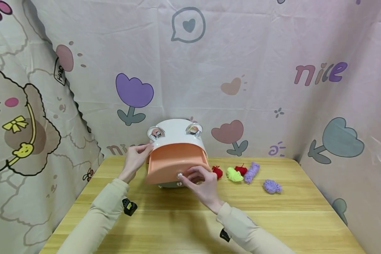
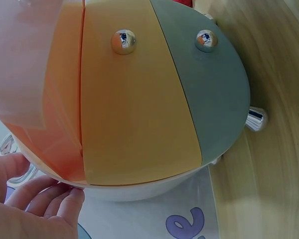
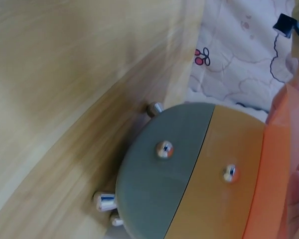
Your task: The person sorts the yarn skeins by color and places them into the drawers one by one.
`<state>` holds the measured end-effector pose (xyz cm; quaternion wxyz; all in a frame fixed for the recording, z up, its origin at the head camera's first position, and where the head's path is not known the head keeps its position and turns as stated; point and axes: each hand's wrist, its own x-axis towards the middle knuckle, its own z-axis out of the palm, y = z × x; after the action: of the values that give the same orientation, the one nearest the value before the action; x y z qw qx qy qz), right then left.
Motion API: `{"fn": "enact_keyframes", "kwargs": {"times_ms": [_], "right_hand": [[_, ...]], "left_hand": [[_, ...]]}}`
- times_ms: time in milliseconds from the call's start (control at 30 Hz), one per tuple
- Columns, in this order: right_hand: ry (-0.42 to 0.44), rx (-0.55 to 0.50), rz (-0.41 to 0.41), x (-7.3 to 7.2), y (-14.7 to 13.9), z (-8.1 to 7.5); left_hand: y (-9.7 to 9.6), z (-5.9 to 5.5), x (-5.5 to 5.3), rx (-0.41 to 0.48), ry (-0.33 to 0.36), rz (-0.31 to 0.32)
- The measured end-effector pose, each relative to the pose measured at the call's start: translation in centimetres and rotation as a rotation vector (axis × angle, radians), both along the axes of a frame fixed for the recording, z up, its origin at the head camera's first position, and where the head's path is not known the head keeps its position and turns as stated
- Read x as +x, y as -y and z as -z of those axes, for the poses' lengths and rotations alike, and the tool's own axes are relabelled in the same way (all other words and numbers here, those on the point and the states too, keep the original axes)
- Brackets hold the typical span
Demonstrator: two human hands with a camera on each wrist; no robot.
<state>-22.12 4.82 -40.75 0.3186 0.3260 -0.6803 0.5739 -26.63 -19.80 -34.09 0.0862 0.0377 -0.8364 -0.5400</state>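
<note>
A small white drawer box [image 1: 177,130] with two shiny round eyes on top stands on short silver feet at the middle back of the table. Its orange top drawer [image 1: 168,171] is pulled out towards me, and the inside shows no contents. My left hand [image 1: 134,160] holds the box's upper left side, thumb near the eye and bent fingertips against the wall. With thumb and fingers, my right hand [image 1: 206,183] pinches the round knob [image 1: 179,175] on the orange drawer. Below it, the tan drawer [image 2: 134,114] and the grey-green drawer [image 2: 209,94] are closed.
Right of the box lie a red yarn bundle [image 1: 217,172], a yellow-green one [image 1: 234,174], another red bundle [image 1: 241,169], a long purple skein [image 1: 252,173] and a purple yarn ball [image 1: 272,186]. A printed curtain [image 1: 184,88] hangs behind the wooden table [image 1: 177,225].
</note>
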Motion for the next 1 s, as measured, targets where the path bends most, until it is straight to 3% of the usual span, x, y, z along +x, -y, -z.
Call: {"fn": "enact_keyframes", "kwargs": {"times_ms": [267, 500, 667, 900, 1000], "right_hand": [[0.015, 0.016, 0.021, -0.3, -3.2, 0.2], [0.013, 0.0, -0.02, -1.1, -7.5, 1.4], [0.073, -0.009, -0.027, -1.4, -11.5, 2.6], [0.399, -0.041, 0.133, -1.0, -17.7, 4.2], [0.47, -0.065, 0.197, -1.1, -20.3, 5.0]], "left_hand": [[0.1, 0.1, 0.0, 0.0, -0.006, 0.002], [-0.1, 0.0, 0.0, -0.022, -0.036, -0.018], [-0.1, 0.1, 0.0, -0.026, -0.028, -0.023], [-0.1, 0.2, -0.1, -0.027, -0.018, -0.018], [-0.1, 0.2, -0.1, -0.028, -0.02, -0.018]]}}
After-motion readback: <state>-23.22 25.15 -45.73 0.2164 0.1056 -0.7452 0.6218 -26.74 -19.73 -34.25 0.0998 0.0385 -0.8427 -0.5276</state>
